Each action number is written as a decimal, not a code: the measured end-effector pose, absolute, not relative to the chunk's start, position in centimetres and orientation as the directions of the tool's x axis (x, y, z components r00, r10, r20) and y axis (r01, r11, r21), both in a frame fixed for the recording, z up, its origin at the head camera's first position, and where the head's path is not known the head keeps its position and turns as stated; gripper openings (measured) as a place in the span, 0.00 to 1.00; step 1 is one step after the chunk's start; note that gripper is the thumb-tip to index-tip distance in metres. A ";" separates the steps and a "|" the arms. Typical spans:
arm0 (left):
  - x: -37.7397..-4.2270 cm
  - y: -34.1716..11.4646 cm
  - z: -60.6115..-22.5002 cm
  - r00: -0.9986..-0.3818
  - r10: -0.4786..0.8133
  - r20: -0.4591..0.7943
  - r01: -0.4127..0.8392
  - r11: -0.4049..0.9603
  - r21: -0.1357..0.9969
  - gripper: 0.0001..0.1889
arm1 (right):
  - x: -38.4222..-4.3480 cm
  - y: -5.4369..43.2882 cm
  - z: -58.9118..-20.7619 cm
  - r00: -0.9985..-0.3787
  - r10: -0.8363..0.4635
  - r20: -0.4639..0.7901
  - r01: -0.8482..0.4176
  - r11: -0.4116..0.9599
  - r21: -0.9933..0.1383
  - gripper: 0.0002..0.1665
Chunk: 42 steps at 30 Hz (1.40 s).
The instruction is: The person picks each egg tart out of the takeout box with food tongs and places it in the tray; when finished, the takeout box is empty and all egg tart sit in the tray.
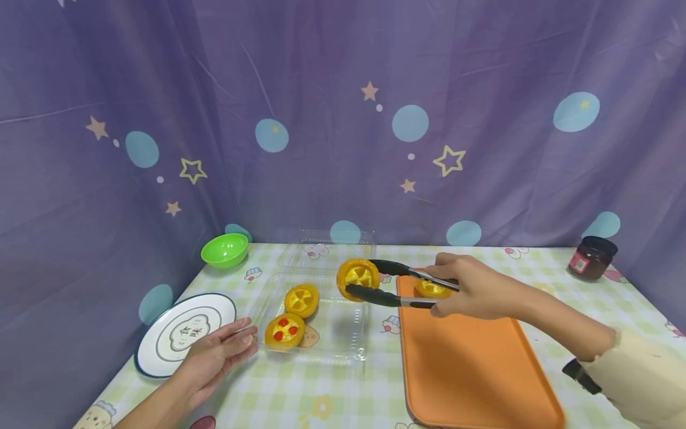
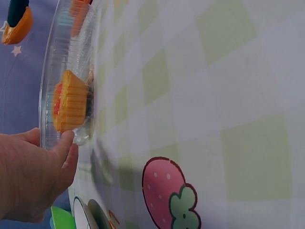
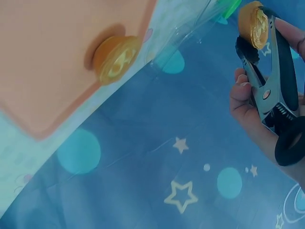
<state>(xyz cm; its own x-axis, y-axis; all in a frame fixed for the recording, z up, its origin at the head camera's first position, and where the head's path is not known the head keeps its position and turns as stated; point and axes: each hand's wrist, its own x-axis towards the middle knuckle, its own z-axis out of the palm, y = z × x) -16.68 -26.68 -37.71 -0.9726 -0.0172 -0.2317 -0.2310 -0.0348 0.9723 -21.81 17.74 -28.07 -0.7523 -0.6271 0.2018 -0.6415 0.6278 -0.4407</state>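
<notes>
- Held tart [image 1: 358,269]: golden, paler yellow wedges
- Far left tart [image 1: 302,300]: same yellow pattern
- Near left tart [image 1: 284,332]: yellow, red spots
- Tongs [image 1: 386,297]: black and silver
- Tray [image 1: 477,369]: plain orange
- Plate [image 1: 161,336]: white, dark blue rim, grey line motif
- Bowl [image 1: 225,251]: bright green
- Jar [image 1: 593,262]: dark red, black lid, pink label
- Counter cloth [image 1: 289,387]: pale green-and-white checks, cartoon prints
- Curtain [image 1: 332,190]: purple, light-blue ovals, peach and yellow-outlined stars
- Right sleeve [image 1: 638,369]: cream

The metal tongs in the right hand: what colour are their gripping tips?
The metal tongs' tips are black, clearest in the head view.
</notes>
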 end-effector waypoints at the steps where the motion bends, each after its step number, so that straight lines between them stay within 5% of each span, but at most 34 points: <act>1: -16.7 -26.7 -37.7 -0.973 -0.017 -0.232 -0.231 -0.036 0.972 0.33 | -21.7 18.1 -28.0 -0.751 -0.626 0.211 -0.645 0.627 -0.437 0.34; 15: -16.7 -26.6 -37.6 -0.973 -0.015 -0.231 -0.231 -0.034 0.972 0.33 | -20.5 23.9 -28.2 -0.761 -0.550 0.344 -0.646 0.689 -0.328 0.39; 21: -16.8 -26.6 -37.6 -0.973 -0.014 -0.232 -0.231 -0.029 0.972 0.33 | -20.0 27.1 -28.7 -0.837 -0.466 0.286 -0.543 0.770 -0.336 0.41; 42: -16.6 -26.7 -37.6 -0.973 -0.010 -0.229 -0.228 -0.038 0.973 0.33 | -19.6 33.6 -34.8 -0.885 -0.375 0.276 -0.456 0.818 -0.351 0.35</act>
<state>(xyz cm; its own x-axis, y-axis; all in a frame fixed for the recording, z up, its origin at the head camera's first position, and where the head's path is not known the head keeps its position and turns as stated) -16.63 -26.69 -37.59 -0.9735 -0.0102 -0.2286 -0.2281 -0.0376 0.9729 -19.61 33.64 -34.79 -0.8850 -0.3749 0.2762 -0.4560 0.8180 -0.3507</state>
